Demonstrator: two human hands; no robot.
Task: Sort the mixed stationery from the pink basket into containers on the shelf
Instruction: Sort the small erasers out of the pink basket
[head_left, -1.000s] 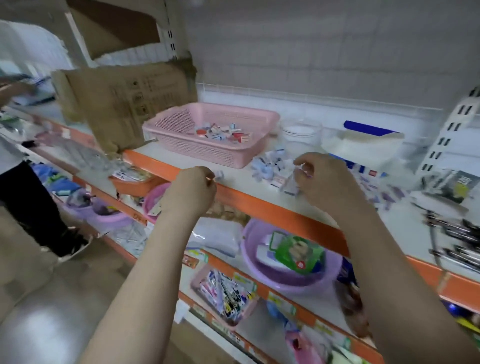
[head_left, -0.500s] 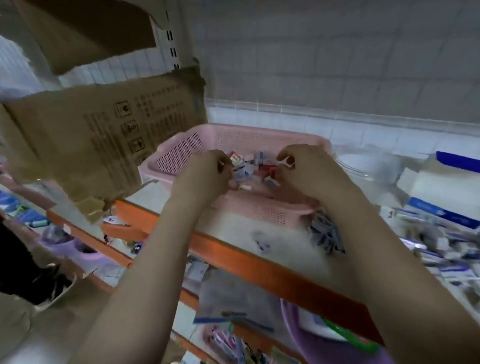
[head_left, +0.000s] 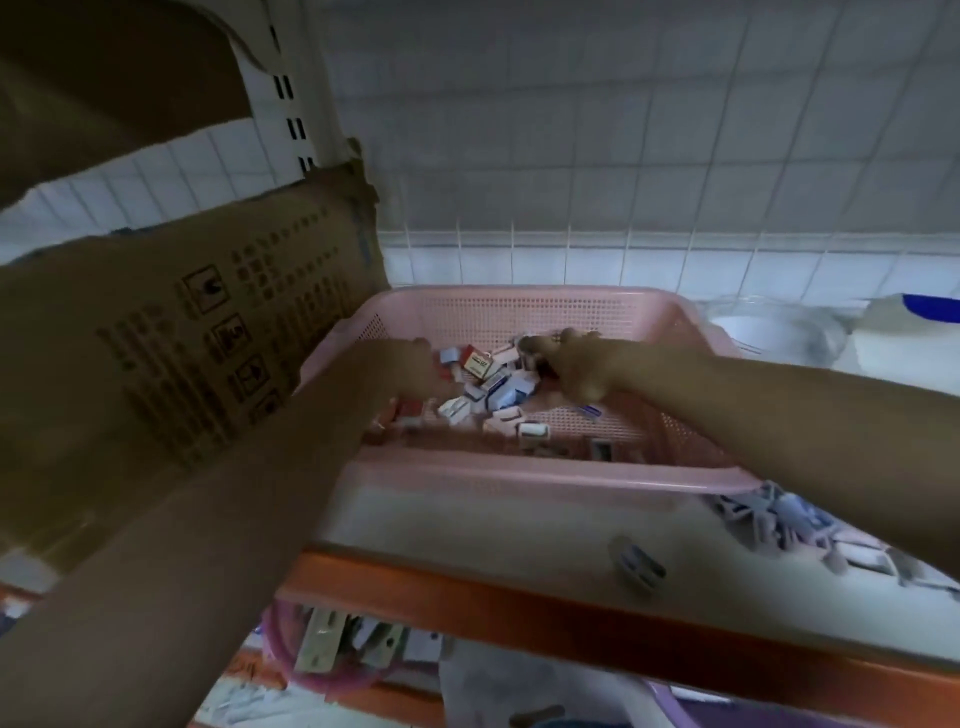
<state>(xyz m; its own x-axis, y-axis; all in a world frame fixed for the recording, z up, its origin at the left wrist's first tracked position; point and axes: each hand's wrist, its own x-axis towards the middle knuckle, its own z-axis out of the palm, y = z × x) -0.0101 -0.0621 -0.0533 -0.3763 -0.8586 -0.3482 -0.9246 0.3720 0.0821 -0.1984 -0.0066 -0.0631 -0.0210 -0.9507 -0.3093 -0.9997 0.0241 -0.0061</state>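
- The pink basket (head_left: 519, 467) is sitting toward the shelf's (head_left: 519, 587) front edge, and you are now reaching both hands into it, down from the shelf edge a second ago.
- Your left hand (head_left: 410, 374) and right hand (head_left: 576, 369) are digging in the small boxes (head_left: 498, 389); whether either grip is closing on one, I cannot tell.
- A cardboard flap (head_left: 197, 332) is crowding the basket's left side; sorted pieces (head_left: 779, 525) are lying at its right corner.

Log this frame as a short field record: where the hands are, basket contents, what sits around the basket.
left hand: inside pink basket, among small boxes; grip unclear
right hand: inside basket, over the boxes; grip unclear
basket contents: mixed small stationery boxes, red, white, blue
left of basket: cardboard sheet
right of basket: loose pile of pale items on shelf
shelf edge: orange
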